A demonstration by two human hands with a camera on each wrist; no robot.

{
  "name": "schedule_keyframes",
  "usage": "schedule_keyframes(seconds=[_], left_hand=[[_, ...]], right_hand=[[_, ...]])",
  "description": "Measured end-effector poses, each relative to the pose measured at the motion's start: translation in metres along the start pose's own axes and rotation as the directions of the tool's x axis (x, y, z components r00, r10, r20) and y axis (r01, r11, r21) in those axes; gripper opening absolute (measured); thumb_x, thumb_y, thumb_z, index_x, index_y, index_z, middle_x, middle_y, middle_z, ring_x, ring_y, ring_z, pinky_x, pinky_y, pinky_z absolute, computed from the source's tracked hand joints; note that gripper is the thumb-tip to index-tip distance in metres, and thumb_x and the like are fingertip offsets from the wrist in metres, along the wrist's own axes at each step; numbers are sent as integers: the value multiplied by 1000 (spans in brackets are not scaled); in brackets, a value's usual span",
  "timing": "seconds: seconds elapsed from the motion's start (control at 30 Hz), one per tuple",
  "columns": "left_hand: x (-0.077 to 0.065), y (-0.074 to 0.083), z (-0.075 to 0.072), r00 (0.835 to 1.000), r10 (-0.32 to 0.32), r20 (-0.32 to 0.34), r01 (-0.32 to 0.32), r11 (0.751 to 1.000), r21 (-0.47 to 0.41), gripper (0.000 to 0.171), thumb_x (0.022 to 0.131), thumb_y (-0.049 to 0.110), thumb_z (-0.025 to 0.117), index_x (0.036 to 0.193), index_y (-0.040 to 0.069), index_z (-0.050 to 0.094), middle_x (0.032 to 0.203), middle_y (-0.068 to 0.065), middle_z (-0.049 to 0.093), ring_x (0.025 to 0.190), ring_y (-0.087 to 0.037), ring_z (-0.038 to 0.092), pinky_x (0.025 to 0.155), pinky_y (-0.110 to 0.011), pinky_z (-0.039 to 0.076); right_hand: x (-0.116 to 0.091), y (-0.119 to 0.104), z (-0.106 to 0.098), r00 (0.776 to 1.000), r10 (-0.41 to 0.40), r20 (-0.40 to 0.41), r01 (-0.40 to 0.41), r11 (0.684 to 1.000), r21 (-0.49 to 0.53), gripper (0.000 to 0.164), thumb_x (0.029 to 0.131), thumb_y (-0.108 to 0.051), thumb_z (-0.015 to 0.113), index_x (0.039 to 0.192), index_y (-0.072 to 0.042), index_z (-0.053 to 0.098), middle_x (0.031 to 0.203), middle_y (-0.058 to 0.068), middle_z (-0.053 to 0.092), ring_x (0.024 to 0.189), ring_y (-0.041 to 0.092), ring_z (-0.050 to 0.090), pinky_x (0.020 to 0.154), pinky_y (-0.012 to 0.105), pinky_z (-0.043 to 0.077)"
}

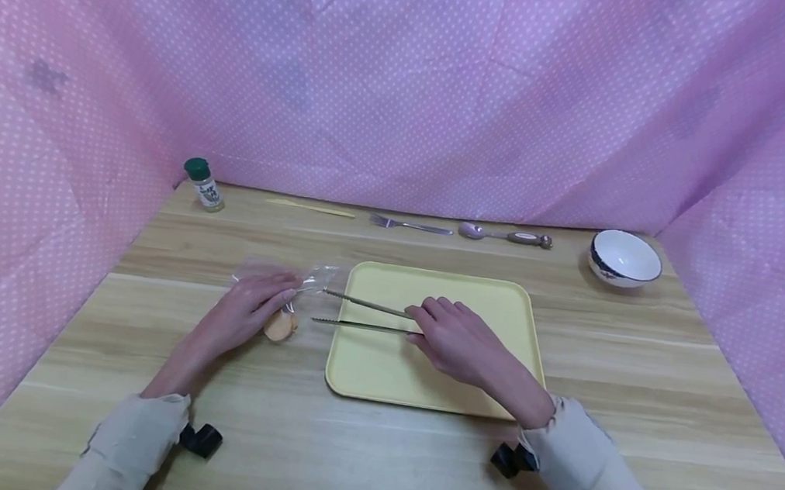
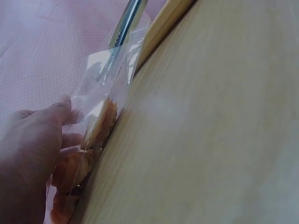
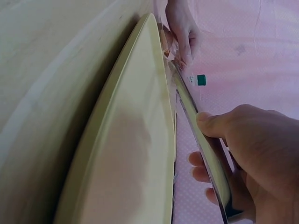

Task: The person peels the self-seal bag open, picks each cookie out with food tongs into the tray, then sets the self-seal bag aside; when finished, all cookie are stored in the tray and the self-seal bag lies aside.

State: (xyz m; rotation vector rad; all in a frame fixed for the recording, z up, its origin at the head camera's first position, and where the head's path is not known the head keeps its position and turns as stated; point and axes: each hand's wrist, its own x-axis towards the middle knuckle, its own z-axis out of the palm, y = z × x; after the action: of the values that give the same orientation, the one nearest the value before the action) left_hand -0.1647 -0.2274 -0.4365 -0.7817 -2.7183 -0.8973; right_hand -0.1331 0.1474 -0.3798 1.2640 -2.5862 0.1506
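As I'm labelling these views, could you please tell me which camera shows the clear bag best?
The left wrist view: it shows the clear bag close up, with orange-brown pieces visible through it. The head view shows it smaller, partly covered by the left grip; the right wrist view gives only a small, unclear glimpse.

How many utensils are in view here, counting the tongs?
4: the tongs, held over the tray with tips past its left edge; and, along the back of the table from left to right, a thin yellow utensil, a fork and a spoon.
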Motion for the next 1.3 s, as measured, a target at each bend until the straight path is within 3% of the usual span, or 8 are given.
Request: schedule_keyframes(seconds=[0.57, 0.9, 1.3], left_hand=[[1, -2, 2, 998, 51, -39, -52, 999, -9, 29, 106, 12, 60, 130, -1, 70, 135, -21, 65, 131, -42, 56, 112, -60, 40], [2, -3, 1, 1000, 20, -15, -20, 1000, -8, 30, 108, 16, 58, 132, 2, 70, 137, -18, 65, 132, -40, 55, 113, -59, 39], [2, -2, 0, 1000, 4, -5, -4, 1000, -15, 31, 108, 18, 58, 132, 2, 70, 138, -18, 64, 133, -40, 55, 113, -60, 39]], right_hand=[[17, -3, 6, 997, -60, 39, 56, 994, 90, 30, 99, -20, 73, 124, -4, 66, 97, 4, 62, 83, 20, 59, 71, 32, 54], [22, -1, 8, 994, -58, 89, 46, 990, 135, 32, 100, -22, 72, 126, -4, 67, 99, 4, 63, 85, 19, 59, 78, 34, 55], [30, -1, 12, 991, -100, 89, 84, 983, 165, 33, 100, -21, 73, 127, -2, 67, 103, 5, 65, 88, 20, 62, 80, 33, 56]])
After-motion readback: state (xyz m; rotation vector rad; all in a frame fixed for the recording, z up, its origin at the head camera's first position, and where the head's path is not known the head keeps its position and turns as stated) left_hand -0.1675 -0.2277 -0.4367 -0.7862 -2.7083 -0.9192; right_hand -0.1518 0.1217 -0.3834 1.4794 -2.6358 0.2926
